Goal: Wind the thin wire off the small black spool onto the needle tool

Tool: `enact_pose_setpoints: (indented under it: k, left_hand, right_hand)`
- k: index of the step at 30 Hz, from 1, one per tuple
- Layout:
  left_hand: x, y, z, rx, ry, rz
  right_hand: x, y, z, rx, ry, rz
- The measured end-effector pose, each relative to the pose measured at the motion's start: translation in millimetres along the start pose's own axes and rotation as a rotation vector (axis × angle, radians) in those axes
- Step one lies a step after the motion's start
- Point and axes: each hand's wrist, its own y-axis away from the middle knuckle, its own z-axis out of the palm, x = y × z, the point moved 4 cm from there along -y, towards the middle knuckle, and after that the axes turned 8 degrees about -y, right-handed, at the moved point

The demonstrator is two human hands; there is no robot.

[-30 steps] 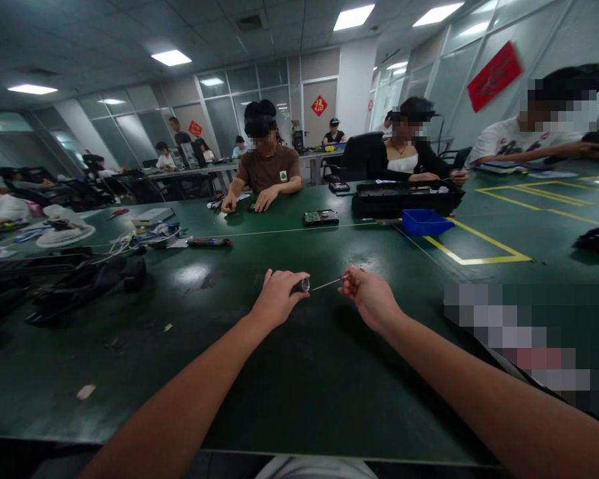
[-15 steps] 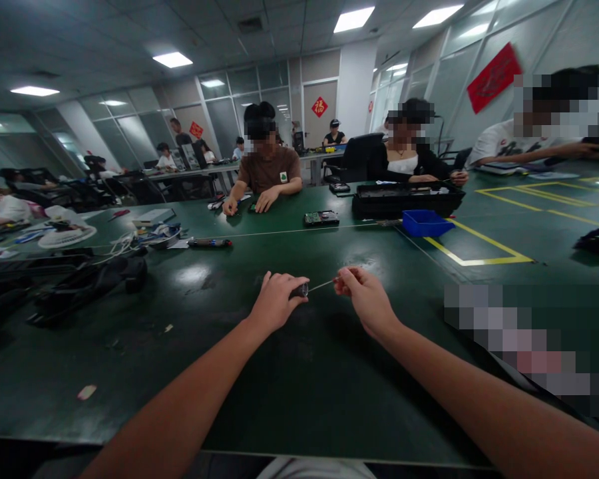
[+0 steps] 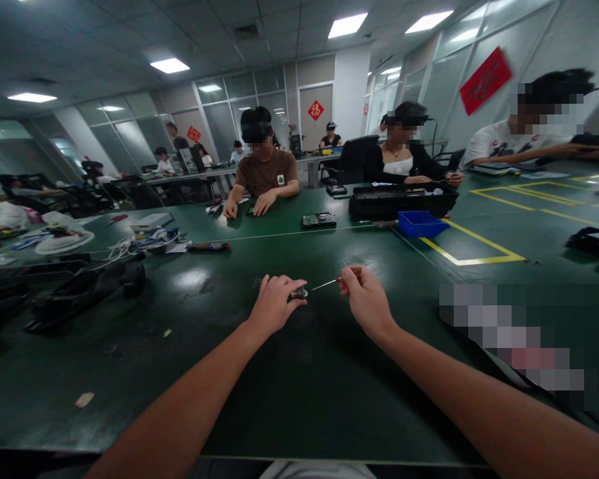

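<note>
My left hand (image 3: pixel 275 304) is closed around a small dark cylindrical part (image 3: pixel 298 293) whose lighter end faces right; its exact kind is too small to make out. In my right hand (image 3: pixel 363 296), fingers pinched, is a thin screwdriver (image 3: pixel 325 284) with a bit of red at its handle. The metal shaft points left, its tip a short gap away from the end of the cylindrical part. Both hands are above the dark green table (image 3: pixel 279 412).
Farther off lie a pen-like tool (image 3: pixel 207 246), a circuit board part (image 3: pixel 318 220), a blue bin (image 3: pixel 422 224) and a long black tray (image 3: pixel 402 201). Black plastic parts (image 3: pixel 94 286) and cables (image 3: pixel 122 249) fill the left. Several people sit across the table.
My right hand has drawn slightly to the right, and the screwdriver tip has come away from the cylindrical part. The part's end has turned a little in my left hand.
</note>
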Motion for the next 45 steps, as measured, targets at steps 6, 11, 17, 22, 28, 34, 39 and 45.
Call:
enact_pose_setpoints:
  k: [6,11,17,22,28,34,39,45]
  left_hand:
    - [-2,-1,3.8,-0.003,0.020,0.000]
    - [-2,-1,5.1,-0.020,0.081,0.021]
    - [0,-1,1.1,0.008,0.289,0.012]
    - [-7,-2,-6.2,0.103,0.497,-0.135]
    - [-10,-2,-9.1,0.042,0.846,-0.333]
    - [6,-2,-18.7,-0.153,0.696,-0.253]
    - [24,-8,-11.2,-0.225,0.242,0.018]
    - [33,-15,15.5,-0.305,-0.062,0.107]
  right_hand:
    - [-8,3,3,-0.073,0.005,-0.098]
    - [-13,3,1,-0.045,0.127,-0.113]
    - [-11,0,-3,0.003,0.144,-0.121]
    - [-8,-2,-4,0.012,0.098,-0.137]
    - [-10,-1,-9,0.030,0.086,-0.135]
    - [-12,-2,-10,0.038,0.065,-0.118]
    - [-12,-2,-11,0.054,0.059,-0.132]
    - [-11,-3,-11,0.046,0.028,-0.139]
